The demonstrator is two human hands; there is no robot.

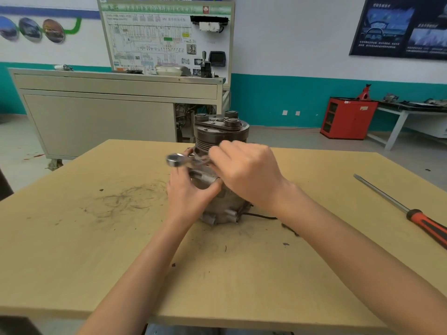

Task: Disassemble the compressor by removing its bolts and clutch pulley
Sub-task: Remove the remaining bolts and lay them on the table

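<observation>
Table (72, 238): light wood top; dark scuffs and specks left of centre.
Screwdriver (406, 211): flat on the table's right side; red-black handle at the near right edge, shaft pointing away and left.
Cabinet (96, 117): beige, on castors, on the floor behind the table.
Board (150, 37): upright on the cabinet; wiring diagram under a green header, small devices mounted at its right.
Red locker (348, 117): right background, against the teal wall band.
Bench (411, 112): white frame, just right of the locker; blurred parts on top.
Poster (399, 27): dark, on the right wall.
Sockets (291, 113): two, low on the teal band.
</observation>
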